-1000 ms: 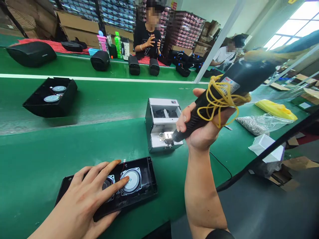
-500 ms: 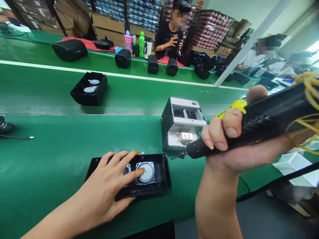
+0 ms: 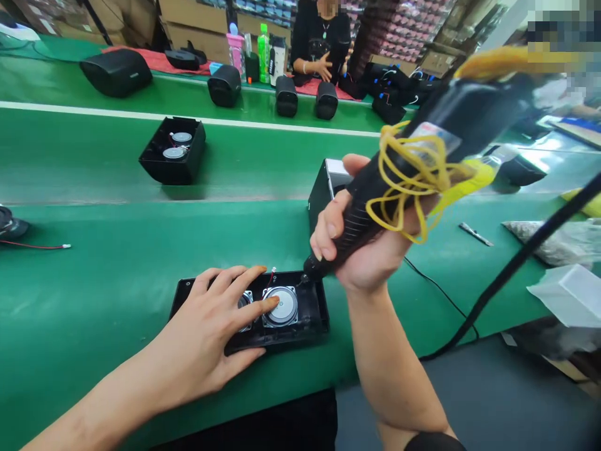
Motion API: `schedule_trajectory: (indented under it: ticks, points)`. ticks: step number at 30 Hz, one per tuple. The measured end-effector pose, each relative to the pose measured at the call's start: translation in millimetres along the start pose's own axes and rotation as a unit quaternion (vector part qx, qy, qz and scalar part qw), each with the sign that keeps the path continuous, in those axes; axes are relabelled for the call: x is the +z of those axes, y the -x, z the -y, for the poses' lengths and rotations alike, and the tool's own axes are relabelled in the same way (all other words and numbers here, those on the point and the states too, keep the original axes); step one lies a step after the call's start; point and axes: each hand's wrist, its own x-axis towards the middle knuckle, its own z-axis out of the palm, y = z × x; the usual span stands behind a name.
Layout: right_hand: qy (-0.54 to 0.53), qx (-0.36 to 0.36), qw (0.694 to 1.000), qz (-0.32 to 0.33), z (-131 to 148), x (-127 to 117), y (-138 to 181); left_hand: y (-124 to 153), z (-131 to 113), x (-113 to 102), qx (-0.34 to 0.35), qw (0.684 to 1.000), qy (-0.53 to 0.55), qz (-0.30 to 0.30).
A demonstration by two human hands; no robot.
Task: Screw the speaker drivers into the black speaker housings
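Note:
My left hand (image 3: 213, 319) lies across a black speaker housing (image 3: 312, 313), with its fingers over the far rim and its thumb along the near side. Its index fingertip rests on the right-hand round speaker driver (image 3: 283, 307); a second driver is partly under the fingers. A short wire with a white plug (image 3: 273, 270) sticks up at the far rim. My right hand (image 3: 370, 244) is wrapped round a black electric screwdriver (image 3: 359, 219) with yellow cord wound about it. The screwdriver tilts down, its bit close to the upper right corner of that driver; contact cannot be made out.
Behind the screwdriver stands a grey-and-black machine (image 3: 323, 188), mostly hidden. Another open housing with drivers (image 3: 185, 163) sits farther back. A black cable (image 3: 498, 300) crosses at right, near a white box (image 3: 566, 294). Across the bench is a person (image 3: 319, 44) by several black speakers.
My right hand has brought the screwdriver left, tilting it more steeply, with its bit now over the housing. My left hand stays on the housing. The person's hands across the bench have shifted.

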Motion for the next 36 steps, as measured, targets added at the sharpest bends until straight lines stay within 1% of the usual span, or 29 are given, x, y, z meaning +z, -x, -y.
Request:
schedule_trajectory:
  ticks: [4, 8, 10, 15, 17, 24, 28, 31, 33, 35, 36]
  points:
    - [0.014, 0.023, 1.000, -0.003, -9, -4, 0, 0, 2, 1, 0.013, 1.000, -0.008, 0.003]
    - [0.005, 0.035, 0.999, 0.009, -14, -6, 1, -2, 0, 0, 0.000, 1.000, 0.000, 0.003]
    - [0.015, 0.047, 0.999, 0.000, -15, -6, 1, -2, -2, -1, -0.002, 1.000, -0.001, 0.005]
    - [0.048, 0.053, 0.997, -0.031, -17, -3, 0, -1, 2, -2, 0.025, 1.000, -0.014, 0.003]
    - [0.047, 0.057, 0.997, -0.034, -18, -2, 0, 0, 4, -1, 0.020, 1.000, -0.017, 0.011]
    - [0.028, 0.050, 0.998, -0.005, -24, -7, -2, -2, 2, -2, 0.018, 1.000, -0.015, 0.006]
    - [0.026, 0.056, 0.998, 0.006, -23, -6, -1, -2, 2, -2, 0.013, 1.000, -0.015, 0.012]
    - [0.028, 0.085, 0.996, 0.026, -21, -1, 3, -1, 4, -1, 0.016, 1.000, -0.017, 0.010]
    - [0.027, 0.088, 0.995, 0.042, -22, 2, 8, -1, 6, 0, 0.020, 1.000, -0.017, 0.008]
    - [0.024, 0.102, 0.994, 0.044, -22, 4, 14, -2, 7, 0, 0.026, 0.999, -0.019, 0.003]
    - [0.021, 0.120, 0.992, 0.042, -22, 5, 16, -2, 7, 0, 0.030, 0.999, -0.020, -0.001]
